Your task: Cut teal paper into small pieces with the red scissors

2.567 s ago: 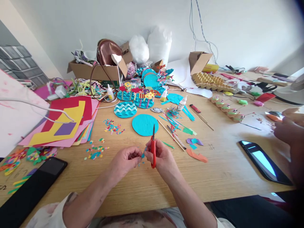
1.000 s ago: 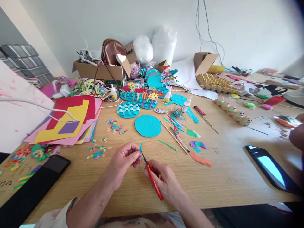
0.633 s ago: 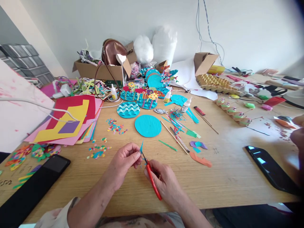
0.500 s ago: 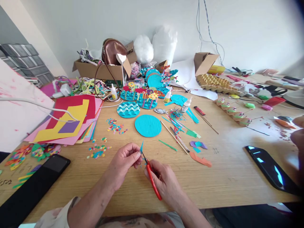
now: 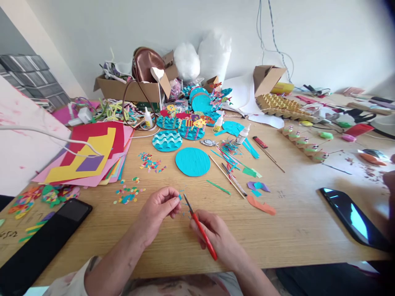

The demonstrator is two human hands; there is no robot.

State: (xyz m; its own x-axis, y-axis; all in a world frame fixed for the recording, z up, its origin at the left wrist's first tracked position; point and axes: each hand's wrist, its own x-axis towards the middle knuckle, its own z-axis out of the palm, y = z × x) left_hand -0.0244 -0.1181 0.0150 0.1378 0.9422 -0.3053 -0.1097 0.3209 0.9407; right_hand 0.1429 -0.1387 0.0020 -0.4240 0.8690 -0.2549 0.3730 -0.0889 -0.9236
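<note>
Between the thumb and fingers of my left hand (image 5: 163, 207) is a tiny piece of blue paper (image 5: 180, 197), mostly covered by the fingertips. My right hand (image 5: 212, 230) grips red-handled scissors (image 5: 202, 228), their blades pointing up and left, just right of the paper and apart from it. Tiny blue snips (image 5: 184, 213) lie on the table between the hands. Beyond them lies a plain blue disc (image 5: 193, 162). Behind it, another blue disc (image 5: 167, 141) bears wavy light strips.
Sheets of coloured paper (image 5: 89, 158) are stacked at left, near paper dots (image 5: 128, 193). A black phone (image 5: 348, 213) lies at right, with part of another person's hand (image 5: 389, 181) beyond. Glue bottles (image 5: 242, 135), wooden sticks (image 5: 226, 176) and an egg tray (image 5: 280, 107) stand or lie farther back.
The pointed blue tip that stuck up from my left fingers is gone; only a small bit shows there. The scissors have moved slightly right and down, away from the paper.
</note>
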